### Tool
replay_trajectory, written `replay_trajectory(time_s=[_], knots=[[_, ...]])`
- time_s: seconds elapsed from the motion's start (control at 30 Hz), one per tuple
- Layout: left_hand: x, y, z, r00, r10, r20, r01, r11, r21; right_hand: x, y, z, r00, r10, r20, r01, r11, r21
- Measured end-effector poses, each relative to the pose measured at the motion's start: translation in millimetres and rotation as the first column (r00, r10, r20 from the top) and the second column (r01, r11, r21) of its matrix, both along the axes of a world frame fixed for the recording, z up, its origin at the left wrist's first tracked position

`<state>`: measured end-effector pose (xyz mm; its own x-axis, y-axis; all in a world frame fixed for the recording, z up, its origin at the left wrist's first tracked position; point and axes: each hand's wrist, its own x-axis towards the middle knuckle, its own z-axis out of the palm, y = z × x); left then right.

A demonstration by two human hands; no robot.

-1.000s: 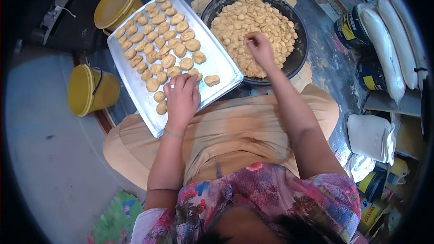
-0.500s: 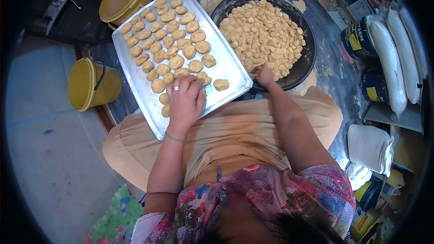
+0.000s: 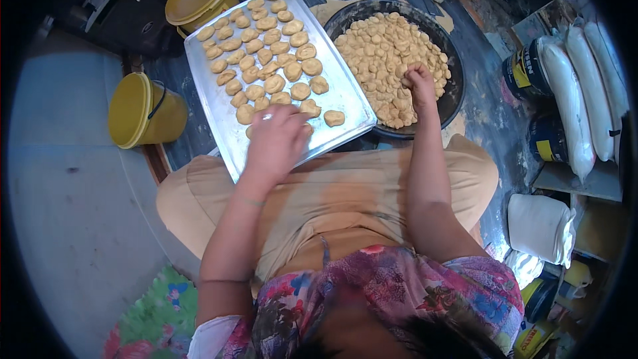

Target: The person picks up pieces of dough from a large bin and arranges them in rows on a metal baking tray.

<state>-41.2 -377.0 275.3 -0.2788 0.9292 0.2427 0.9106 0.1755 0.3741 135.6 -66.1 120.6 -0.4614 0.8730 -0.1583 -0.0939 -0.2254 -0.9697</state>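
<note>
A silver tray (image 3: 352, 119) with several flattened, uneven dough rounds (image 3: 292, 73) lies tilted across the left of my lap and beyond. Beside it at the right sits a wide black tub (image 3: 452, 93) heaped with small dough pieces (image 3: 382, 46). My left hand (image 3: 279, 136) is on the lower part of the tray among the rounds, fingers bent down and blurred; what lies under them is hidden. My right hand (image 3: 420, 85) is over the right side of the heap, fingertips pinched together on something small that I cannot make out.
Yellow buckets (image 3: 143, 110) stand left and behind the tray. At right are dark containers (image 3: 518, 73), long white filled bags (image 3: 571, 113), a white sack (image 3: 538, 226) and shelving (image 3: 551, 176). My crossed legs (image 3: 472, 179) are below the tray and tub.
My right hand dipped to the near-left edge of the tub, then rose rightward onto the heap. My left hand stays on the tray. The whole view shifted slightly.
</note>
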Motion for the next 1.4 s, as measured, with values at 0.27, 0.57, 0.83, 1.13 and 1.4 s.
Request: replay_trajectory(time_s=[0.27,0.57,0.83,1.13,1.4], knots=[[15.8,46.2,-56.8,0.985,0.11,-0.135,-0.116,0.993,-0.035,-64.7,-104.0,83.5,0.772,0.317,0.552,-0.625,0.54,0.564],[12.6,21.0,-55.3,0.996,0.08,0.027,-0.083,0.99,0.111,-37.5,-131.7,98.9,0.856,0.315,0.41,-0.486,0.759,0.433],[-3.6,18.6,-58.1,0.975,0.219,0.05,-0.223,0.966,0.132,-32.1,-135.3,93.8,0.749,0.325,0.578,-0.647,0.548,0.53],[-4.5,-1.6,-42.5,0.985,0.171,0.006,-0.171,0.981,0.089,-34.1,-156.6,89.6,0.833,0.308,0.46,-0.549,0.57,0.612],[-102.4,-68.4,21.4,0.948,0.314,-0.051,-0.318,0.932,-0.174,-114.9,-133.0,133.5,0.834,0.313,0.455,-0.552,0.456,0.698]])
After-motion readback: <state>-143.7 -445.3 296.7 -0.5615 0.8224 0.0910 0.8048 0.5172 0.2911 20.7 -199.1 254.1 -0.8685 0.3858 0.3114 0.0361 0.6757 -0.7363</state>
